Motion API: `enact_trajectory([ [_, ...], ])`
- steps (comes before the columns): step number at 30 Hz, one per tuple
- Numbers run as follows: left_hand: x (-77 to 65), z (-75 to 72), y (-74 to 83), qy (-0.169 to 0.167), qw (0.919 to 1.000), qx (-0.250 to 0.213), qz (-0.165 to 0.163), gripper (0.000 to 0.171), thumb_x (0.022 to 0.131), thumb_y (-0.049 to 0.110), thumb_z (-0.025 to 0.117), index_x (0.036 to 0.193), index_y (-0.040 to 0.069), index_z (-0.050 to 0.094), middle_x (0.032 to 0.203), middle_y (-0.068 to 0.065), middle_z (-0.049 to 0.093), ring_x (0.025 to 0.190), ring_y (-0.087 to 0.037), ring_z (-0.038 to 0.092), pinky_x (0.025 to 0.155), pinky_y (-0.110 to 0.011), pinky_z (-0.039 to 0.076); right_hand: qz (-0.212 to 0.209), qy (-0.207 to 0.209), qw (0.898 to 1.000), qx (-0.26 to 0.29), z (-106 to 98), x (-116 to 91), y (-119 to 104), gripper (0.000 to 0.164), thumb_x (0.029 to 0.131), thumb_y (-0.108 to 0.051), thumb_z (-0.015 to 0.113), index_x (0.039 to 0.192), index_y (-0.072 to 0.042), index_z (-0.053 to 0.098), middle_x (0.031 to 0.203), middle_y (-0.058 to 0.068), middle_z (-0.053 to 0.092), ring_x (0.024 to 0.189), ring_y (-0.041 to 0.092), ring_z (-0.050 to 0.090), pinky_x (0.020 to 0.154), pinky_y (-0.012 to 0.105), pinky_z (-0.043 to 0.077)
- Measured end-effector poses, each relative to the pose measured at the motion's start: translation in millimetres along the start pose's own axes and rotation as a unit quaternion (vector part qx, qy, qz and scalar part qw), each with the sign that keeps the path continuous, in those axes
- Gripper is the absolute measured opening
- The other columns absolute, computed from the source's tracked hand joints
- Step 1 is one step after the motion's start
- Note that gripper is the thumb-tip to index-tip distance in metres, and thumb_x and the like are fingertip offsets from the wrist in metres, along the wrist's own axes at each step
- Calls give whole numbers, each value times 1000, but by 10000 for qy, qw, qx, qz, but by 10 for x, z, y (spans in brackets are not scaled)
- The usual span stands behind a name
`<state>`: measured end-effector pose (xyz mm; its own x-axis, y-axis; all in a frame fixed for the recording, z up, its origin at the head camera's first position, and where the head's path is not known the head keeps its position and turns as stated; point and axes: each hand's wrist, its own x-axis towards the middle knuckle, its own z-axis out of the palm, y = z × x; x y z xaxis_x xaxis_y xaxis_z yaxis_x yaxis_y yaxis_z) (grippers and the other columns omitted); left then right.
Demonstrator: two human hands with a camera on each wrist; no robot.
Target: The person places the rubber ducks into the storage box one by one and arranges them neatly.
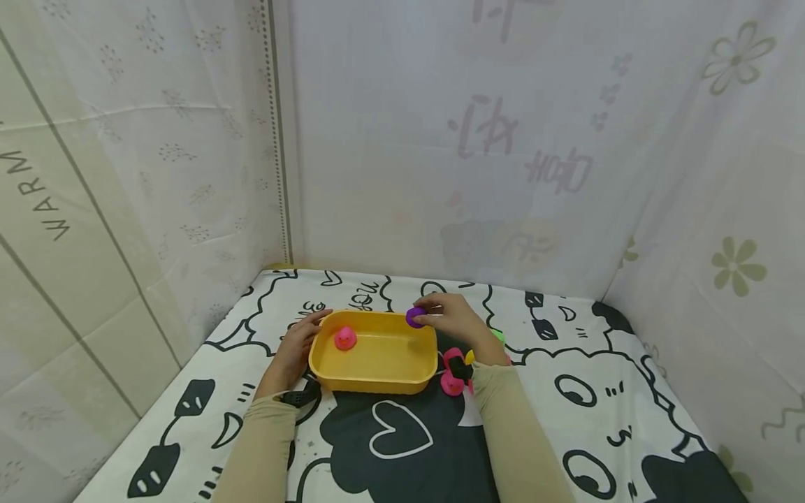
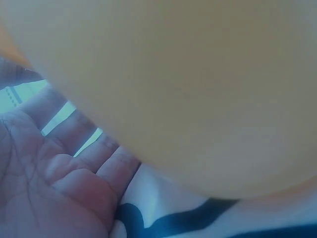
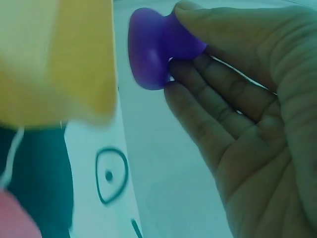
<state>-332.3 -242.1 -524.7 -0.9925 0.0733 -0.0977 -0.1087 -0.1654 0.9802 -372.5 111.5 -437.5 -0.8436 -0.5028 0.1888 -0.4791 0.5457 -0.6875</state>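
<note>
In the head view a yellow plastic basin [image 1: 371, 385] stands on the table, with a small pink rubber duck [image 1: 345, 339] inside near its left end. My left hand [image 1: 300, 349] rests against the basin's left side; the left wrist view shows its palm and fairly straight fingers [image 2: 74, 131] beside the basin wall [image 2: 188, 99]. Over the basin's back right corner, my right hand [image 1: 454, 318] pinches a small purple rubber toy [image 1: 415, 317]. Seen by the right wrist, the purple toy [image 3: 148, 49] has a rounded end and a narrower part between thumb and fingers.
Several small toys, including a pink one [image 1: 451, 383], lie right of the basin, partly behind my right forearm. A patterned black-and-white cloth [image 1: 402, 454] covers the table. Printed curtains [image 1: 402, 140] hang at the back and both sides.
</note>
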Motion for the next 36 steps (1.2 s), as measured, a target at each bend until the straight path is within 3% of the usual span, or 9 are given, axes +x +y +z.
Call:
enact_trajectory([
  [7,-13,7,18,-33,10000,33,29,49,101,17,39,150,15,47,152,-10,45,128,-28,52,100,-28,49,-150,-628,9979,-14,221,282,-138,30,91,-21,74,119,-12,73,112,2,72,106,21,68,91,32,56],
  [12,-5,9,38,-52,9999,82,83,49,101,18,40,150,15,46,152,-10,44,130,-30,50,100,-28,49,-7,-837,9964,120,380,390,-141,28,91,-24,75,117,-14,74,107,-4,72,104,16,66,94,33,54],
  [17,2,6,12,-25,10000,71,31,50,101,18,41,150,16,47,152,-9,45,129,-30,50,101,-28,48,89,-1050,9940,280,553,435,-110,30,90,-24,75,118,-12,74,103,-6,72,97,13,64,92,32,53],
  [22,12,13,-11,-27,10000,37,18,50,100,18,41,150,16,46,152,-9,44,130,-30,50,101,-28,48,18,-1222,9925,99,674,462,-126,29,90,-24,76,116,-12,75,102,-8,71,96,11,62,90,28,52],
  [36,5,2,-12,-24,9999,123,29,51,101,18,40,152,15,45,152,-9,44,131,-30,50,102,-30,48,44,-1574,9871,-299,798,508,-144,30,90,-17,75,119,-12,73,106,-6,70,95,9,62,89,25,52],
])
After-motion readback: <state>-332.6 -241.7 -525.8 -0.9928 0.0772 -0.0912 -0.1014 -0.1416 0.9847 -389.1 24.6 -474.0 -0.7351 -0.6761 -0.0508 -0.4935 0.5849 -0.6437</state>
